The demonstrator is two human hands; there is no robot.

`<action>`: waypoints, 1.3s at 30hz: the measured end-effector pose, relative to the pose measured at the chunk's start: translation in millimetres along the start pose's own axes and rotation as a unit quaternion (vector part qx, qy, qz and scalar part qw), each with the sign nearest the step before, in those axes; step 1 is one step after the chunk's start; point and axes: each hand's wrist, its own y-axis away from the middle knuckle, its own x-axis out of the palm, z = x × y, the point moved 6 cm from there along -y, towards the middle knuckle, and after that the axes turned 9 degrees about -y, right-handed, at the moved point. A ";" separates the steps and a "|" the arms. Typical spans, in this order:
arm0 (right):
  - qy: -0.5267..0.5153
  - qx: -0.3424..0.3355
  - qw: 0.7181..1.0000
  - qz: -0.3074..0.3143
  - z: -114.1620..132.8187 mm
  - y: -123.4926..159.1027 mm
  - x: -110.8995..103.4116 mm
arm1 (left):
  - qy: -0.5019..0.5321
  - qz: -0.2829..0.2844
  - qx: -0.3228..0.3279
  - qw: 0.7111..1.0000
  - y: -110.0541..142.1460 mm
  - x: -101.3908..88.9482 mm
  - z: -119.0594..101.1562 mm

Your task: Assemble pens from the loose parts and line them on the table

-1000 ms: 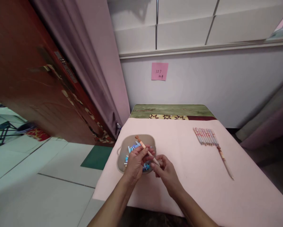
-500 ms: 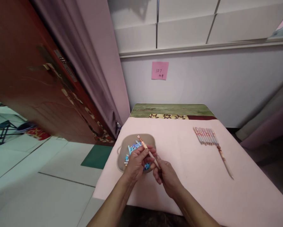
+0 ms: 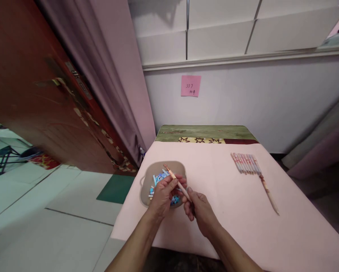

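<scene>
Between both hands a pale pen [image 3: 182,189] with a copper-coloured top end slants up to the left. The fingers of my left hand [image 3: 164,190] are closed round its middle. At the lower end, my right hand [image 3: 198,206] pinches the pen; its tip is hidden by the fingers. Under and behind my left hand sits a beige tray [image 3: 150,170] holding small blue, light-blue and white pieces [image 3: 158,178]. My wrists are above the near part of the pink-covered table.
A row of several pens [image 3: 245,163] lies at the table's right, with one separate pen [image 3: 269,194] slanting towards me below it. The pink cloth [image 3: 211,162] leaves a green patterned strip [image 3: 206,131] showing at the back. A wooden door [image 3: 45,94] stands left.
Both hands keep their hold on the pen. Its copper-coloured top looks slightly turned compared with before. The camera view has shifted a little.
</scene>
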 end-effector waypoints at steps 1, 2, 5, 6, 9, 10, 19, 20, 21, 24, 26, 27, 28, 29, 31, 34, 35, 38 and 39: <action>0.010 -0.003 1.000 0.002 1.2 -0.1 0.1 | 0.001 -0.004 0.002 1.000 -0.2 -0.6 0.4; 0.022 -0.015 1.000 0.001 3.8 -0.1 -0.2 | 0.000 -0.006 0.004 1.000 -0.4 -1.1 0.8; 0.046 -0.075 0.996 -0.019 13.6 0.5 -2.8 | -0.012 -0.001 0.009 1.000 -1.0 -1.4 2.5; 0.045 -0.086 0.995 -0.025 15.2 0.7 -3.8 | -0.018 0.000 0.010 1.000 -1.0 -1.3 3.0; 0.031 -0.075 0.997 -0.017 13.0 0.6 -4.3 | -0.031 0.007 0.009 0.999 -0.6 -0.1 3.4; 0.022 -0.064 0.998 -0.007 11.3 0.6 -3.5 | -0.032 0.009 0.009 0.999 -0.3 0.5 3.2; -0.045 0.033 0.997 0.047 0.5 3.4 1.8 | -0.030 0.015 0.010 0.999 1.7 4.3 2.8; -0.019 0.023 0.999 0.045 1.9 2.7 -0.2 | -0.033 0.008 0.010 0.999 1.4 3.9 3.1; 0.011 0.005 0.999 0.039 4.3 1.7 -3.0 | -0.038 0.000 0.009 0.999 1.0 3.4 3.4; 0.096 -0.084 0.992 0.006 17.0 -0.4 -12.1 | -0.055 -0.010 0.001 0.998 -0.9 4.0 5.1; 0.123 -0.126 0.984 -0.008 24.1 -0.3 -15.7 | -0.052 -0.007 -0.001 0.999 -2.2 6.6 6.2; 0.124 -0.130 0.984 -0.010 25.7 -0.2 -16.6 | -0.048 -0.004 -0.003 0.999 -2.7 8.4 6.9; 0.118 -0.122 0.985 -0.007 25.8 -0.1 -17.1 | -0.043 -0.003 -0.005 0.999 -3.0 10.2 7.6; 0.107 -0.107 0.989 -0.003 24.9 -0.2 -17.5 | -0.039 -0.002 -0.008 0.999 -3.3 11.9 8.7; 0.083 -0.075 0.994 0.006 22.6 -0.2 -18.7 | -0.037 0.000 -0.017 0.999 -4.0 15.3 11.3; 0.087 -0.074 0.993 0.009 23.6 -0.9 -24.8 | -0.043 0.004 -0.025 0.999 -5.9 18.9 15.8; 0.104 -0.088 0.991 0.010 25.7 -1.4 -27.5 | -0.046 0.007 -0.025 0.999 -6.9 19.7 17.2; 0.165 -0.136 0.977 0.004 33.0 -1.8 -35.8 | -0.060 0.014 -0.020 0.998 -10.5 22.9 20.1; 0.179 -0.145 0.973 -0.001 34.5 -1.5 -38.1 | -0.066 0.016 -0.018 0.998 -11.6 24.8 20.6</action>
